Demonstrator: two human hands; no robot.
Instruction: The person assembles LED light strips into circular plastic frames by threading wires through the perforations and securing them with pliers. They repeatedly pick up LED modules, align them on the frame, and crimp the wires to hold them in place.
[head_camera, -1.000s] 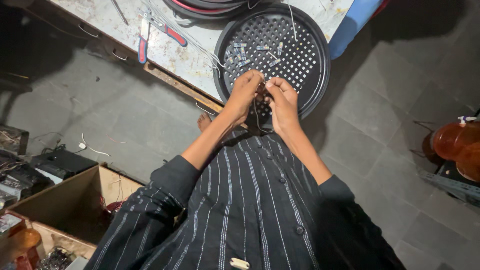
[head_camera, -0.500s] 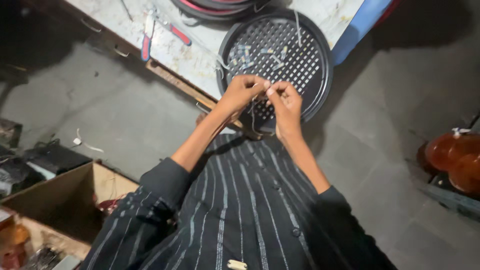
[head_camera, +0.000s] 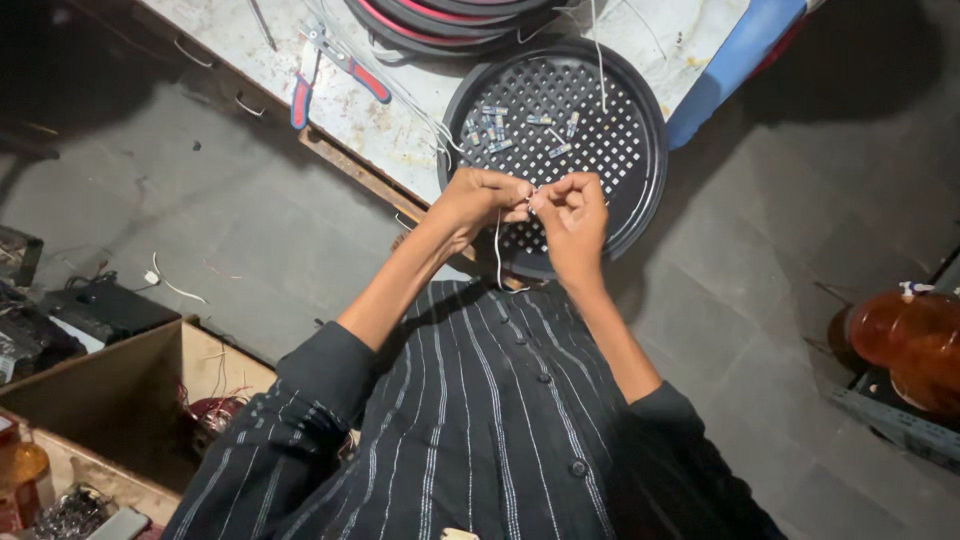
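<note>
Hands meet at frame centre: left hand (head_camera: 483, 203) and right hand (head_camera: 570, 210) both pinch a thin white wire (head_camera: 497, 250). Small connectors (head_camera: 500, 125) lie loose on the perforated black tray (head_camera: 640, 150) above, seemingly not yet fitted

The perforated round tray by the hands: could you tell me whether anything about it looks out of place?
Yes: the perforated round tray sticks out past the bench edge, partly unsupported. Small connectors lie scattered inside.

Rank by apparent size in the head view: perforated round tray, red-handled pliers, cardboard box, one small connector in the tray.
1. Perforated round tray
2. Cardboard box, cut off by the frame edge and nearer the camera, so its rank against the tray is unsure
3. Red-handled pliers
4. Small connector
</note>
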